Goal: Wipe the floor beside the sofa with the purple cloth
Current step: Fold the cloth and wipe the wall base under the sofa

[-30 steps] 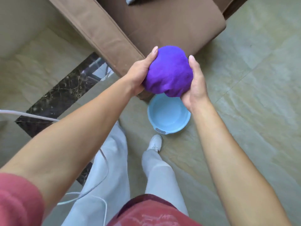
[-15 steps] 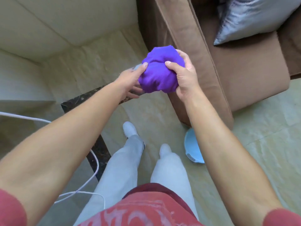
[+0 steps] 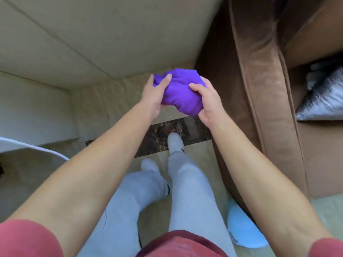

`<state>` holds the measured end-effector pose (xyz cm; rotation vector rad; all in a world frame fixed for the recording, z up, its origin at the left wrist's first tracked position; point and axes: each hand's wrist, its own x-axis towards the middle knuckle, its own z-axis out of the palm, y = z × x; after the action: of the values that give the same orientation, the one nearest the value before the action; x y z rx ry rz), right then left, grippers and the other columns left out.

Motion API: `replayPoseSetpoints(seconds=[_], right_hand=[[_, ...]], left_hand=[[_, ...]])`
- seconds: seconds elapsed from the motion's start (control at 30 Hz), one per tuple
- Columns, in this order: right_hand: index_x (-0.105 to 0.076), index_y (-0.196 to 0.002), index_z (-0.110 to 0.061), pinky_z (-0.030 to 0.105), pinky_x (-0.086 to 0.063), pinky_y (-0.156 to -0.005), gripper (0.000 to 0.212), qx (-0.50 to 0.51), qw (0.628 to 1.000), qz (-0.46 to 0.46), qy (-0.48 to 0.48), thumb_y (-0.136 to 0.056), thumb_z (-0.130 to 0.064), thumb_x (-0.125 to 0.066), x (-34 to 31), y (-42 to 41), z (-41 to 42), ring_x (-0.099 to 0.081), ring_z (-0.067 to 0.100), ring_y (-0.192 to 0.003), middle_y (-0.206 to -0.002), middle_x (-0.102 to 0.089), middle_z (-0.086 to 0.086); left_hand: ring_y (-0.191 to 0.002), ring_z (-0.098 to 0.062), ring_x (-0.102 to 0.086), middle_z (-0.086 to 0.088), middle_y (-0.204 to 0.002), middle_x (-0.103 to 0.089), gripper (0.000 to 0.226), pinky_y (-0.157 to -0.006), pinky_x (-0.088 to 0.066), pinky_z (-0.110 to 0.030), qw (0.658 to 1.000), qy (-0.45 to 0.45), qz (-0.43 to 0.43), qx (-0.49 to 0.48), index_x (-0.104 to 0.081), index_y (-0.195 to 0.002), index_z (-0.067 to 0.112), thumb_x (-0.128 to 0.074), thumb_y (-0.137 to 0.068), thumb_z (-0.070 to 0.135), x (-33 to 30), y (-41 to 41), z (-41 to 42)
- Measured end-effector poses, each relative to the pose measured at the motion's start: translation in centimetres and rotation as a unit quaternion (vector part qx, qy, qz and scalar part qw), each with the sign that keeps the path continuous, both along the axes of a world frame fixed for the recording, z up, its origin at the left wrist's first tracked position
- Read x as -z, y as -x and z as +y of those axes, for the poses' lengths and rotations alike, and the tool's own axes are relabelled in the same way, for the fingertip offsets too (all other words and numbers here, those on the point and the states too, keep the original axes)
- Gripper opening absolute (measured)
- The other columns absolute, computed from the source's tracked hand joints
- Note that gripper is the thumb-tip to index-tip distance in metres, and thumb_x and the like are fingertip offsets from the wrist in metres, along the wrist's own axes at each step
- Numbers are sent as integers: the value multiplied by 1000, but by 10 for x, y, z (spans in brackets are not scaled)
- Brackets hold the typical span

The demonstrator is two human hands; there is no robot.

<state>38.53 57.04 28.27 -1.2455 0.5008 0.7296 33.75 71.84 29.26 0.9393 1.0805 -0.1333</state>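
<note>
I see both hands, left hand (image 3: 152, 95) and right hand (image 3: 207, 101), closed around the bunched purple cloth (image 3: 181, 93), held high beside the brown velvet sofa (image 3: 263, 101). Wiping seems not started; next it must go down to the beige tiled floor (image 3: 118, 101).

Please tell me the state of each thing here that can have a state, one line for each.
purple cloth: bunched into a ball, held in the air
left hand: closed on the cloth
right hand: closed on the cloth
blue basin: on the floor beside the sofa, partly hidden

Left hand (image 3: 153, 95) newly around cloth (image 3: 181, 93)
</note>
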Motion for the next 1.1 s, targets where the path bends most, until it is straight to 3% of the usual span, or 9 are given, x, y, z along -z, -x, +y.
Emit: replayPoseSetpoints(seconds=[0.07,0.13,0.33,0.47,0.6,0.77,0.83,0.93,1.1], right_hand=[[-66,-124,-11,49,-55,-101,43,-8,1000,9,5,-82,-10,-72,37,-22,21,-67,36,-117,-125,-71,18],[-63,-129,-10,46,-56,-98,47,-6,1000,11,4,-83,-11,-72,85,-43,39,-70,33,-111,-125,-71,18],[-51,-141,-9,46,-58,-93,46,-72,994,55,-53,-97,-17,-64,270,-101,64,-68,32,-116,-132,-67,20],[-60,-132,-12,37,-62,-77,45,-130,988,11,76,-88,-5,-71,375,-142,77,-76,23,-94,-112,-76,11],[-64,-120,-16,17,-57,-75,45,-159,962,-103,195,-81,4,-73,453,-176,95,-69,11,-90,-103,-71,-2],[-53,-139,-7,10,-49,-88,65,-227,915,-192,273,-80,-6,-80,510,-196,107,-60,15,-111,-126,-62,6],[-47,-146,-10,23,-44,-103,70,-240,868,-249,356,-83,-19,-77,511,-197,106,-56,21,-125,-139,-57,9],[-50,-144,-14,42,-39,-111,65,-243,729,-416,486,-85,-38,-64,499,-180,109,-48,35,-135,-146,-52,14],[-33,-153,-44,65,-14,-120,67,-617,486,-388,482,-92,-71,-37,508,-148,115,-4,40,-156,-171,-11,7]], left_hand=[[-103,-25,-72,-12,-129,-71,56,-86,-59,-46,999,26,10,16,-59,-137,4,-74,-91,31,42,-21,14],[-97,-24,-74,-12,-119,-75,50,-83,-62,-42,998,44,11,39,-63,-131,2,-74,-91,31,90,-43,31],[-108,-27,-74,-13,-121,-75,74,-96,-58,-53,997,11,18,78,-65,-128,7,-83,-73,53,286,-106,70],[-104,-29,-75,-16,-113,-77,77,-97,-59,-48,985,-89,47,141,-74,-113,6,-77,-62,64,411,-137,95],[-101,-29,-73,-15,-108,-74,38,-97,-59,-44,975,-143,11,168,-73,-114,-3,-69,-95,31,487,-151,111],[-97,-30,-71,-18,-108,-74,30,-99,-55,-41,964,-228,12,135,-70,-114,-2,-66,-92,18,531,-151,125],[-105,-28,-68,-16,-115,-72,33,-100,-50,-33,933,-308,68,177,-65,-122,4,-64,-94,20,530,-135,133],[-117,-36,-57,-19,-132,-57,43,-102,-45,-43,824,-463,111,307,-57,-133,10,-62,-93,24,521,-94,147],[-156,-36,-16,-12,-170,-14,69,-118,-26,-57,680,-486,149,528,-36,-155,26,-62,-92,39,523,-12,177]])
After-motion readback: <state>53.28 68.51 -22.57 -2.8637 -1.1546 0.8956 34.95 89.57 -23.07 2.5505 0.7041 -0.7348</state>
